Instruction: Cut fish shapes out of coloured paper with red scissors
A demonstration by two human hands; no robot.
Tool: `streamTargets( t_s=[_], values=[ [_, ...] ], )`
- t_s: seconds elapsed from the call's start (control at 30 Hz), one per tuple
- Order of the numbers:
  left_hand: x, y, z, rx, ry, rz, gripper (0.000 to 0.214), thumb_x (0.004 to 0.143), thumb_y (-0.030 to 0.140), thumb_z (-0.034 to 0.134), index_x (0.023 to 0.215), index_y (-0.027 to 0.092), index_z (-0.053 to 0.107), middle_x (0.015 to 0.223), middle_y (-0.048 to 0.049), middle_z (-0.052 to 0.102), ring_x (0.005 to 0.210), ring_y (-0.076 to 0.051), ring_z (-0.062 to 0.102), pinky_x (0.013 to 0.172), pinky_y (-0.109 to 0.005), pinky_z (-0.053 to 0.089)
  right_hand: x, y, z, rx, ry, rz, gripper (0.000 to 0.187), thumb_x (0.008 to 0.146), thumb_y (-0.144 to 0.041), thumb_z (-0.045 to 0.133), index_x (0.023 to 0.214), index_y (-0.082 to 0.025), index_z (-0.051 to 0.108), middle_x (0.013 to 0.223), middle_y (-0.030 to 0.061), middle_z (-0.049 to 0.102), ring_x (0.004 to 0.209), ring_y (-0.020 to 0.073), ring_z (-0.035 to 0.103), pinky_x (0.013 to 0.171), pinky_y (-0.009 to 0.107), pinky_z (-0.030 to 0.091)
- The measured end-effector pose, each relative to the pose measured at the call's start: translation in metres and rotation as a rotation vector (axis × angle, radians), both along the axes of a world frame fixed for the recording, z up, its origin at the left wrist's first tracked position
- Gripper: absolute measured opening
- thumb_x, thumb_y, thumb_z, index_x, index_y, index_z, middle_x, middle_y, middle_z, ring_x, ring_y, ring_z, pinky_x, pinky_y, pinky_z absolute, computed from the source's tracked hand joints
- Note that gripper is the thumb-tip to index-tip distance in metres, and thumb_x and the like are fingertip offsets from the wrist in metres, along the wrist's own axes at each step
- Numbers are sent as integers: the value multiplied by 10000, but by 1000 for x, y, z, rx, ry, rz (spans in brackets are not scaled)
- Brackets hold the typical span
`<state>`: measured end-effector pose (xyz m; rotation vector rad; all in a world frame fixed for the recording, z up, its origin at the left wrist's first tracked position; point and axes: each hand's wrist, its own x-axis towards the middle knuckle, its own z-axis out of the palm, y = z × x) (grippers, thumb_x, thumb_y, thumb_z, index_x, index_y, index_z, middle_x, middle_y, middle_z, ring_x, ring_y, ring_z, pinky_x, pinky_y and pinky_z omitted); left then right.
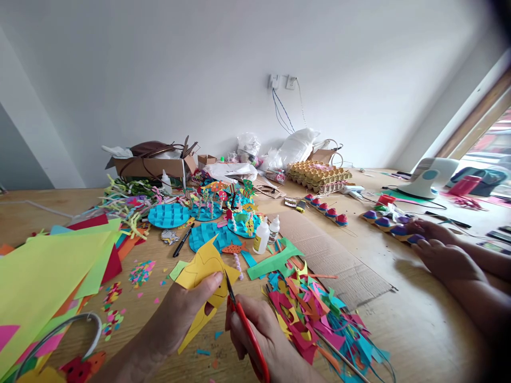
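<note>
A sheet of yellow paper (199, 265) with pencilled outlines is pinched in my left hand (175, 314), thumb on top. My right hand (259, 330) grips red-handled scissors (248, 330). Their dark blades lie at the right edge of the yellow sheet, near a drawn line. Just beyond the sheet lies an orange paper fish (233, 248) with dark dots. Right of my hands spreads a pile of coloured paper scraps (299, 314). Two white glue bottles, the nearer glue bottle (261, 236) larger, stand past the sheet.
Coloured paper sheets (51, 271) cover the left side. Blue paper discs (170, 215) with small decorations stand ahead. A flat cardboard piece (331, 260) lies right of centre. At the right, another person's hands (443, 255) touch painted egg-carton strips (393, 226). Egg trays (319, 175) are stacked at the back.
</note>
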<state>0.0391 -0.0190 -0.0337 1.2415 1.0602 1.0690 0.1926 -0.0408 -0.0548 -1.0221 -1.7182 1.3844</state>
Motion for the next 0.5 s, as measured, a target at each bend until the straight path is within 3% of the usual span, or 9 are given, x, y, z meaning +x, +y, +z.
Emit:
streamTargets(
  t_s=[0.5],
  values=[
    [2,-1,-1,14,-33,9,176,796,342,515,732,183,554,624,37,502,539,-109,434,466,-212,365,-2,0,-1,-53,72,23,540,787,-698,358,606,-190,347,503,-66,300,445,64,251,398,187,205]
  ],
)
